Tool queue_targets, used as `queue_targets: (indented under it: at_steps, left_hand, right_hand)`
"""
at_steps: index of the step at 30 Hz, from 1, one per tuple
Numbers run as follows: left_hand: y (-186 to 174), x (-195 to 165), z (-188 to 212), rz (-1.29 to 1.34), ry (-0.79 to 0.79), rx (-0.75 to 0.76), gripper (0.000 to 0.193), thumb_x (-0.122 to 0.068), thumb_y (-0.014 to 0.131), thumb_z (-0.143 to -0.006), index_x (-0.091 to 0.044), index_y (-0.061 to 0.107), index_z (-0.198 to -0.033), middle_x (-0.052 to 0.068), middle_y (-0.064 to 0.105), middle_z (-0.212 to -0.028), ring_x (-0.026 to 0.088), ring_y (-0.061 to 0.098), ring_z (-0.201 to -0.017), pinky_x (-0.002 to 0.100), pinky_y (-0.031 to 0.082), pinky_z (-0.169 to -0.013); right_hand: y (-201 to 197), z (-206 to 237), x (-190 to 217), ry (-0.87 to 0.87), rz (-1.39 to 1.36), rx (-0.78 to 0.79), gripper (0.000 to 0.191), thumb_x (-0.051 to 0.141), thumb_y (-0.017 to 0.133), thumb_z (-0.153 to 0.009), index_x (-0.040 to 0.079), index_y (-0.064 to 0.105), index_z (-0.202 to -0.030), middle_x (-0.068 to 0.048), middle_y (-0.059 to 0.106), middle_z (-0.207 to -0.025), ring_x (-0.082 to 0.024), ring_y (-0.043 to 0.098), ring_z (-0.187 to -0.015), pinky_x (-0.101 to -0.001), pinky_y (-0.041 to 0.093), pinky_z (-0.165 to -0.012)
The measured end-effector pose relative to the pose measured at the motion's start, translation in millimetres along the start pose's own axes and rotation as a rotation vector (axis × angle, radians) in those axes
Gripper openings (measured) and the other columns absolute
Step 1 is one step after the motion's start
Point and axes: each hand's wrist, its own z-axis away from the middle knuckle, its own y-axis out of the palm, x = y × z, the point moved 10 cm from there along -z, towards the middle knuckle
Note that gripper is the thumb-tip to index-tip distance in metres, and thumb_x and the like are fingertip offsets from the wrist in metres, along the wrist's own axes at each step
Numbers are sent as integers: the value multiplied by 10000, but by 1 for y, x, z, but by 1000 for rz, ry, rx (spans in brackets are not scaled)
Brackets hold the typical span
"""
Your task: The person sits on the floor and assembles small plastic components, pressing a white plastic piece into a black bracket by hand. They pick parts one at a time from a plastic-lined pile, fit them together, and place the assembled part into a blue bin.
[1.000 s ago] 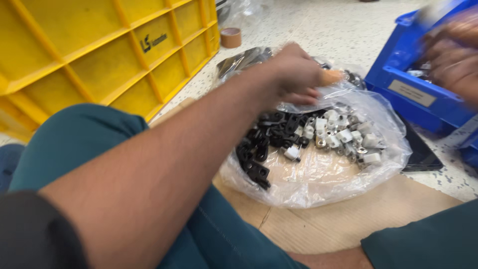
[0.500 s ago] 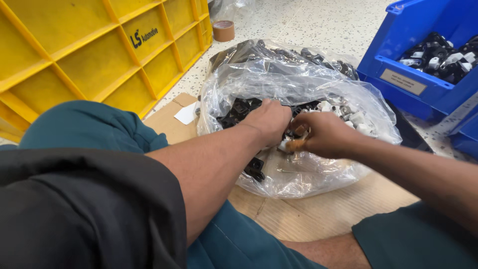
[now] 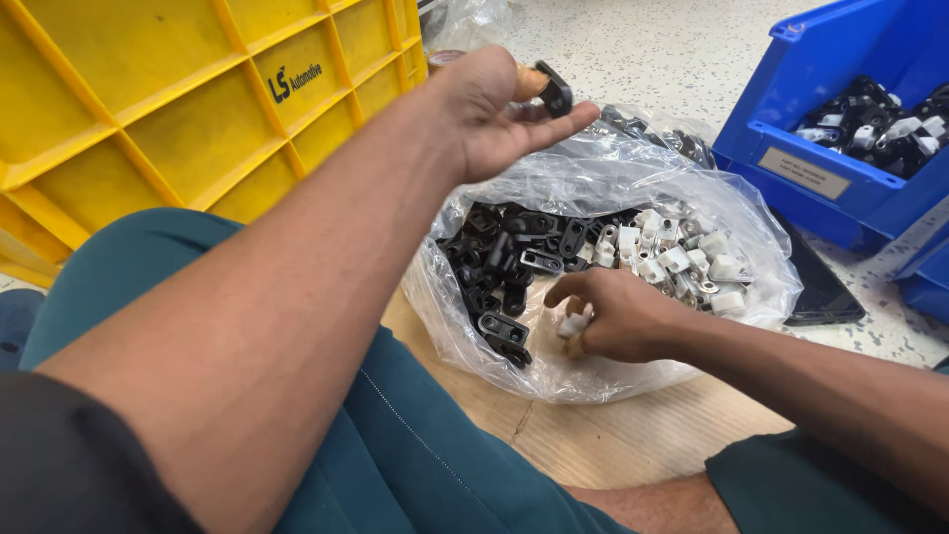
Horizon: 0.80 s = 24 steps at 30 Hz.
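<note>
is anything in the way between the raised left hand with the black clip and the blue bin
Nothing visible blocks it. The left hand holds the black clip in the air, and only open floor and the clear plastic bag below lie between it and the blue bin.

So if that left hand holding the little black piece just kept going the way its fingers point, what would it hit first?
Probably the blue bin. The left hand holds the black clip raised above the clear bag, fingers pointing right. Depth is unclear, so it might pass over the bin's rim.
</note>
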Motion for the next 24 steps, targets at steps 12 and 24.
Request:
queue_targets:
  at_steps: [12,24]
  left_hand:
    - [39,86,2,-516,-125,45,187,-11,476,-989,152,559,-1025,207,583,-973,196,661,-715,255,689,-651]
    - [52,86,41,-773,-148,-6,167,-177,612,-944,-55,719,-907,49,692,-851,121,656,-779,278,628,-686]
  right_hand:
    - [-146,75,-54,74,-1082,-487,210,113,575,-1035,-39,577,-1180,-133,603,-1202,-182,684,-1117,-363,522,-1066]
    - [-161,93,-33,-54,-571,-634,241,3,660,-926,-38,662,-1163,-137,731,-1071,-185,732,-991,-310,619,-901]
